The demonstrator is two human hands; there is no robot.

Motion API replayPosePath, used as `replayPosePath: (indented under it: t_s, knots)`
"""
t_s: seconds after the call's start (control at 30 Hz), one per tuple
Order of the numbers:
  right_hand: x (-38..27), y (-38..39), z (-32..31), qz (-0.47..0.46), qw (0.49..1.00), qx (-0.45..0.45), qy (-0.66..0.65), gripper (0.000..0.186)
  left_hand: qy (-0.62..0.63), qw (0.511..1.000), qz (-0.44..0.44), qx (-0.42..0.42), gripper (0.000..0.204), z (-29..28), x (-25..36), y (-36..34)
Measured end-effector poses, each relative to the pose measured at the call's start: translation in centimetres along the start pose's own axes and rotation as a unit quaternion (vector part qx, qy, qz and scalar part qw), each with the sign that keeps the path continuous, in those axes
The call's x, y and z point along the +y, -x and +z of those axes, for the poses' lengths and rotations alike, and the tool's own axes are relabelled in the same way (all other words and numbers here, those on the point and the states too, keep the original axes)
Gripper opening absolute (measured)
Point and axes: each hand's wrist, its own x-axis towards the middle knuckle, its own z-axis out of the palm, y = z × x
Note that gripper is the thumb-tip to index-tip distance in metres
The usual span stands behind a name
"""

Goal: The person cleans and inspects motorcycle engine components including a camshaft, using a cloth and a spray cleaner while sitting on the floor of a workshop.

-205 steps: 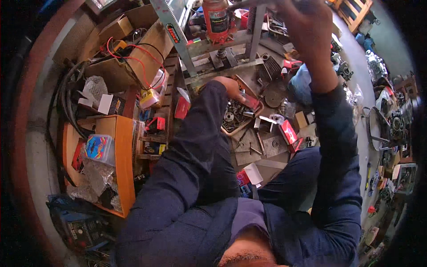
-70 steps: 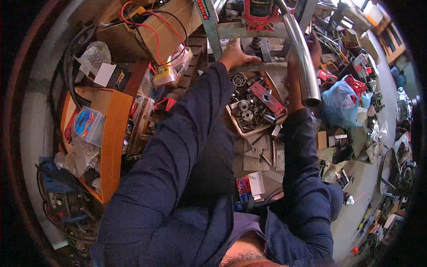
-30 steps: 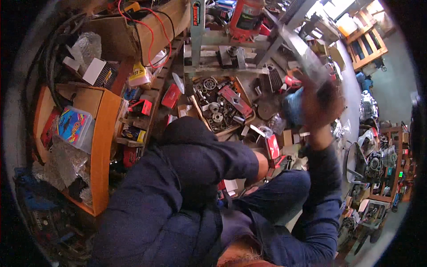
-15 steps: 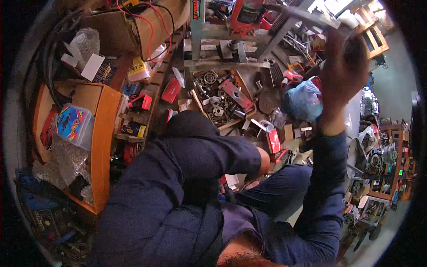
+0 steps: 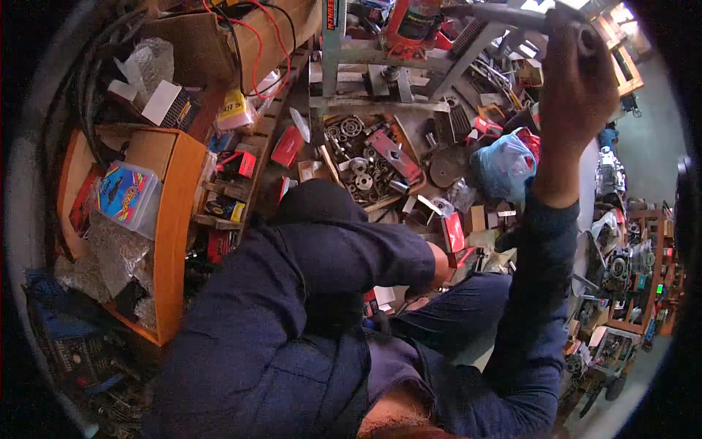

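My right hand (image 5: pixel 578 91) is raised at the upper right, its fingers wrapped round the end of a long grey metal lever (image 5: pixel 504 14). The lever runs left toward a red bottle jack (image 5: pixel 411 29) in a grey press frame (image 5: pixel 330 66). Under the jack, metal blocks (image 5: pixel 389 82) sit on the frame's crossbar. My left arm bends across my knee, the wrist (image 5: pixel 439 265) bare below the sleeve. Only a little of my left hand (image 5: pixel 418 302) shows beneath it, low between my legs; its fingers are mostly hidden.
A wooden tray (image 5: pixel 414 146) of gears, bearings and a red metal part lies before the press. Right of it are a dark round disc (image 5: pixel 444 168) and a blue plastic bag (image 5: pixel 503 164). An orange-brown wooden box (image 5: pixel 170 241) stands left; cluttered shelves (image 5: pixel 635 271) line the right.
My right hand has risen, and the lever's end has gone up with it. My left arm stays across my knee. The whole view has shifted slightly.
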Motion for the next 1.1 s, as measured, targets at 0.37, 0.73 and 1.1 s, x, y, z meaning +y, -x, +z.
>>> replayPosePath:
  t_s: [0.37, 0.73, 1.1]
  knots:
    - [-3.4, 8.3, 1.5, 0.02, 0.998, 0.01, -0.054, 0.047, 0.073, 0.995, -0.061, 0.038, 0.024, 5.3, -1.7, -4.6]
    - [-3.1, 15.0, 0.4, -0.082, 0.936, -0.312, -0.142, 0.033, -0.044, 0.998, 0.046, -0.012, 0.027, 0.2, 1.4, -2.2]
    - [-2.5, 12.7, 2.1, -0.057, 0.97, -0.203, -0.12, 0.035, -0.059, 0.998, 0.023, -0.028, 0.023, 1.6, -0.2, -3.5]
